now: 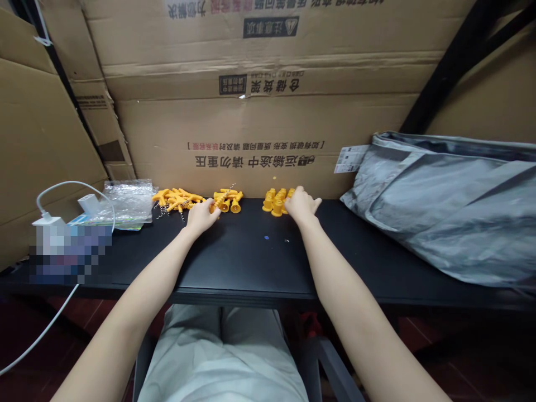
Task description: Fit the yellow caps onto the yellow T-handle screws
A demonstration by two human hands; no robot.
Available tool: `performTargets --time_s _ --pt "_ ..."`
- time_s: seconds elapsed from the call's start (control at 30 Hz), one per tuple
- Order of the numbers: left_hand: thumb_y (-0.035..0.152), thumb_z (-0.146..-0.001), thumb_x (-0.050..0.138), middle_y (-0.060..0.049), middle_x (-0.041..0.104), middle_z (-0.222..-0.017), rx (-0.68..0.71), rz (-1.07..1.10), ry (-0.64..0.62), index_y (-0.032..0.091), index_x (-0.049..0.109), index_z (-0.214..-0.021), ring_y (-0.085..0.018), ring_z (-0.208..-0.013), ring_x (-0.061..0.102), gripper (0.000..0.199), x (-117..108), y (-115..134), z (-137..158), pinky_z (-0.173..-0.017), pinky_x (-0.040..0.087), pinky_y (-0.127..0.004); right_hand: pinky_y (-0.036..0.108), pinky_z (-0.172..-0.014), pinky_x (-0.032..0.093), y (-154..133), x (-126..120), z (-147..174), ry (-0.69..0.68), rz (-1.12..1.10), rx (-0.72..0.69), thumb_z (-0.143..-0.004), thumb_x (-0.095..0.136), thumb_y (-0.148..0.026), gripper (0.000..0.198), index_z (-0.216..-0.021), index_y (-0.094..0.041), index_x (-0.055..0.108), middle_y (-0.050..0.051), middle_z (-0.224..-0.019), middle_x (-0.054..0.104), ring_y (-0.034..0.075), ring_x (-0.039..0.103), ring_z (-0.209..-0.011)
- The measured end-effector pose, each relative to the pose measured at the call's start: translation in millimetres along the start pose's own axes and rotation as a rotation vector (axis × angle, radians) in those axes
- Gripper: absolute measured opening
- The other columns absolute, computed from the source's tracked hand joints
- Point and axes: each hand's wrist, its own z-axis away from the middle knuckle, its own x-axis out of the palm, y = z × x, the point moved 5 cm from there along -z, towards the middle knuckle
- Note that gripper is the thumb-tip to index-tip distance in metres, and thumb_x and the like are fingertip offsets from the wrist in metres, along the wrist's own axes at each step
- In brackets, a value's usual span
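My left hand (201,216) is closed, pinching a slim yellow corkscrew piece (220,199) whose thin metal tip points up and to the right. Beside it on the left lies a pile of yellow corkscrew handles (178,198) with metal spirals. Several yellow flared pieces (235,206) lie on their sides just beyond the left fingers. My right hand (303,205) curls over the right edge of a group of upright yellow bell-shaped caps (277,207). Its fingertips seem closed on one cap, though the hand hides part of it.
A black table (247,262) carries everything. Clear plastic bags (129,201), a white charger (50,228) with a cable and a blurred item stand left. A large grey bag (444,212) fills the right. Cardboard (259,123) walls the back. A small blue spot (267,238) lies mid-table.
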Motion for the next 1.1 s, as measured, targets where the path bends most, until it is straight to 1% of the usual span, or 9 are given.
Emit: performTargets --time_s 0.07,0.17,0.27,0.37,0.43,0.53,0.7,0.9,1.1 --pt "0.034 -0.082 0.050 -0.007 0.072 -0.094 -0.006 -0.003 -0.005 0.020 0.064 -0.108 -0.022 -0.088 0.066 0.032 1 -1 -1 -0.075 0.046 -0.028 0.047 -0.089 0.033 -12 0 4 0.011 -0.007 -0.111 -0.085 0.043 -0.021 0.032 -0.113 -0.008 0.052 0.021 -0.105 0.065 0.031 0.060 -0.099" --pt "0.032 -0.082 0.050 -0.007 0.071 -0.093 -0.007 0.003 -0.007 0.020 0.063 -0.107 -0.021 -0.087 0.065 0.030 1 -1 -1 -0.074 0.046 -0.028 0.042 -0.088 0.036 -29 8 12 -0.031 -0.013 -0.284 -0.088 0.042 -0.023 0.029 -0.112 -0.012 0.055 0.017 -0.105 0.067 0.029 0.061 -0.098" --pt "0.028 -0.081 0.049 -0.006 0.071 -0.089 -0.002 0.024 0.000 0.019 0.062 -0.106 -0.020 -0.084 0.065 0.029 0 -1 -1 -0.073 0.046 -0.028 0.035 -0.082 0.040 -44 22 21 -0.123 -0.051 -0.443 -0.089 0.045 -0.025 0.025 -0.108 -0.015 0.058 0.014 -0.104 0.068 0.026 0.062 -0.094" --pt "0.023 -0.080 0.048 -0.005 0.070 -0.087 -0.001 0.041 0.007 0.020 0.060 -0.106 -0.019 -0.083 0.065 0.029 0 -2 -2 -0.073 0.046 -0.027 0.028 -0.071 0.042 -53 37 28 -0.243 -0.095 -0.524 -0.089 0.049 -0.025 0.018 -0.100 -0.017 0.061 0.009 -0.095 0.069 0.021 0.063 -0.085" --pt "0.021 -0.080 0.048 -0.004 0.070 -0.086 0.004 0.045 0.009 0.021 0.059 -0.107 -0.018 -0.083 0.065 0.029 1 -3 -2 -0.072 0.045 -0.026 0.025 -0.067 0.041 -55 45 30 -0.311 -0.111 -0.534 -0.089 0.050 -0.025 0.014 -0.095 -0.017 0.061 0.007 -0.091 0.068 0.018 0.062 -0.080" --pt "0.022 -0.081 0.047 -0.004 0.070 -0.086 0.007 0.038 0.015 0.022 0.057 -0.109 -0.018 -0.083 0.065 0.029 1 -3 -2 -0.072 0.045 -0.026 0.022 -0.066 0.041 -54 53 30 -0.357 -0.117 -0.532 -0.088 0.052 -0.024 0.011 -0.089 -0.017 0.061 0.006 -0.088 0.068 0.016 0.061 -0.079" --pt "0.019 -0.081 0.048 -0.005 0.070 -0.094 0.004 0.069 0.043 0.024 0.054 -0.112 -0.019 -0.086 0.065 0.033 -3 -2 -1 -0.074 0.045 -0.028 0.023 -0.068 0.041 -46 58 25 -0.377 -0.135 -0.494 -0.087 0.053 -0.023 0.010 -0.085 -0.017 0.061 0.007 -0.088 0.068 0.016 0.061 -0.080" --pt "0.018 -0.081 0.046 -0.005 0.068 -0.099 -0.026 0.143 0.110 0.024 0.046 -0.125 -0.020 -0.089 0.065 0.044 -8 -3 1 -0.078 0.047 -0.029 0.023 -0.068 0.042 -43 61 22 -0.371 -0.145 -0.480 -0.087 0.054 -0.023 0.011 -0.086 -0.017 0.062 0.007 -0.088 0.069 0.017 0.062 -0.080" --pt "0.026 -0.088 0.041 -0.010 0.059 -0.122 0.002 0.248 0.240 0.022 0.038 -0.133 -0.021 -0.103 0.061 0.045 -12 -6 -1 -0.087 0.047 -0.033 0.023 -0.068 0.042 -44 60 23 -0.370 -0.135 -0.487 -0.087 0.054 -0.023 0.011 -0.085 -0.017 0.063 0.006 -0.087 0.069 0.016 0.062 -0.080"
